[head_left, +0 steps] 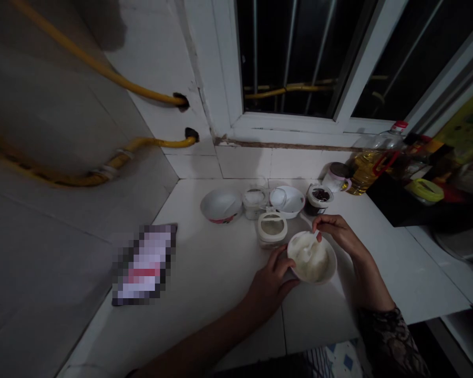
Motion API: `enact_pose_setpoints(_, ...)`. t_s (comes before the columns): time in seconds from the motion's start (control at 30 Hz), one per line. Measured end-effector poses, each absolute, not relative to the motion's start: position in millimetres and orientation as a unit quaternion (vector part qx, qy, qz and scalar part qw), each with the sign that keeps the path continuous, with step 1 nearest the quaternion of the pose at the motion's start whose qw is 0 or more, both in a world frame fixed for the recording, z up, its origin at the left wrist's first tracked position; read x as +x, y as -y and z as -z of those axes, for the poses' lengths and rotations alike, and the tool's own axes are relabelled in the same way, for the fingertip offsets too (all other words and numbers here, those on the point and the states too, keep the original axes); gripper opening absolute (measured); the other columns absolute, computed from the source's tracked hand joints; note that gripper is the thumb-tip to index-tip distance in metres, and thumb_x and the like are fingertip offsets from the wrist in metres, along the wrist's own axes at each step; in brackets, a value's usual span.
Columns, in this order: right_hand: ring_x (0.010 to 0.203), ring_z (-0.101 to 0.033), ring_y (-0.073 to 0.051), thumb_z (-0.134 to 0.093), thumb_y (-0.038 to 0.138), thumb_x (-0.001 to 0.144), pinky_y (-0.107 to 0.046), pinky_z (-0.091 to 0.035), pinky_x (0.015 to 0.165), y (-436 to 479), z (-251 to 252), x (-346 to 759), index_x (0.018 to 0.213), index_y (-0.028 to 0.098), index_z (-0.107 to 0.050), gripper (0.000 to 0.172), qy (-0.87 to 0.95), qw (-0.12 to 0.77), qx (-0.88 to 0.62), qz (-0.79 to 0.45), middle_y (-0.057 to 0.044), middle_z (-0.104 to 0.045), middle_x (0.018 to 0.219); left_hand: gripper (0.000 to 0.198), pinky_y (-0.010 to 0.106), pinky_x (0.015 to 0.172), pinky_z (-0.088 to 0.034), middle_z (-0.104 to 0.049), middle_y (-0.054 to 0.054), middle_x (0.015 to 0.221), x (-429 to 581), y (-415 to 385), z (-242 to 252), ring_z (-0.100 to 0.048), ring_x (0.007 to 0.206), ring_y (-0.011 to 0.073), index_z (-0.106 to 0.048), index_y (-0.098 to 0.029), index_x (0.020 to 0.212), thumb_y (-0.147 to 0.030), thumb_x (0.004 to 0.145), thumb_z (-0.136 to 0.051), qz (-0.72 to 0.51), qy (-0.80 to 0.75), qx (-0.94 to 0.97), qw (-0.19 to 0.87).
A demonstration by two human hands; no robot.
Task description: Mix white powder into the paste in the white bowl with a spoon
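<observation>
Toward the front edge of the desk [205, 278], head cam view: white bowl [333, 269] w/ white stuff [319, 260] inside. L hand [268, 283] has its fingers round the bowl's L side. R hand's [341, 236] fingers pinch a white spoon [309, 248], tip in the stuff. Lidded jar [271, 229] just beside, toward the back edge.

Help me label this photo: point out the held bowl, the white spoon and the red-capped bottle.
Held bowl [298, 241], head view: inner wall, far side.
White spoon [308, 253], head view: its lower end.
Red-capped bottle [361, 175], head view: body, at the yellow liquid.
</observation>
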State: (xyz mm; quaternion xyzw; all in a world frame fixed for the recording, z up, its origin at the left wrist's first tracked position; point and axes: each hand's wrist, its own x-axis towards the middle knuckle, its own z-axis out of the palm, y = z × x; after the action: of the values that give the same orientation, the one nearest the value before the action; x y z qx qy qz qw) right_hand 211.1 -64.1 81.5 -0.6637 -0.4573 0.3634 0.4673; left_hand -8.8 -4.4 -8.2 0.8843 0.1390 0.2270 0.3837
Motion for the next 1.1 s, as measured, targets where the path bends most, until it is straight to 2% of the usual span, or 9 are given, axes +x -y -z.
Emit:
enact_pose_setpoints(0.33, 0.046, -0.051, -0.014, -0.053, 0.022, 0.057, -0.028, -0.036, 0.058, 58.6, -78.2, 216.6, 0.057, 0.017, -0.063, 0.011, 0.384, 0.527, -0.667, -0.360, 0.002, -0.056, 0.045, 0.025, 0.042, 0.092, -0.050, -0.036, 0.012, 0.136, -8.5, 4.9, 5.4, -0.050, 0.120, 0.0269, -0.048, -0.023, 0.105, -0.017, 0.084, -0.060, -0.210, -0.147, 0.882, 0.395)
enact_pose_setpoints(0.73, 0.047, -0.051, -0.015, -0.051, 0.021, 0.058, -0.029, -0.037, 0.063, 55.6, -72.9, 217.8, 0.057, 0.018, -0.063, 0.012, 0.368, 0.529, -0.682, -0.346, 0.002, -0.057, 0.041, 0.025, 0.042, 0.092, -0.050, -0.037, 0.013, 0.136, -8.4, 5.0, 4.8, -0.049, 0.121, 0.0285, -0.050, -0.021, 0.104, -0.015, 0.083, -0.061, -0.220, -0.143, 0.884, 0.388)
enact_pose_setpoints(0.97, 0.046, -0.051, -0.015, -0.051, 0.022, 0.058, -0.029, -0.038, 0.062, 54.7, -70.6, 219.2, 0.056, 0.018, -0.062, 0.012, 0.357, 0.534, -0.688, -0.338, 0.002, -0.056, 0.040, 0.025, 0.041, 0.094, -0.049, -0.037, 0.011, 0.137, -8.8, 4.8, 4.8, -0.047, 0.123, 0.0266, -0.049, -0.023, 0.105, -0.017, 0.083, -0.060, -0.219, -0.142, 0.884, 0.388)
enact_pose_setpoints(1.1, 0.047, -0.051, -0.015, -0.050, 0.021, 0.057, -0.029, -0.039, 0.061, 54.9, -71.3, 217.6, 0.057, 0.018, -0.063, 0.013, 0.352, 0.540, -0.685, -0.339, 0.002, -0.056, 0.040, 0.024, 0.041, 0.090, -0.051, -0.039, 0.011, 0.136, -8.5, 4.9, 5.4, -0.052, 0.118, 0.0265, -0.050, -0.023, 0.105, -0.019, 0.083, -0.060, -0.229, -0.146, 0.880, 0.389)
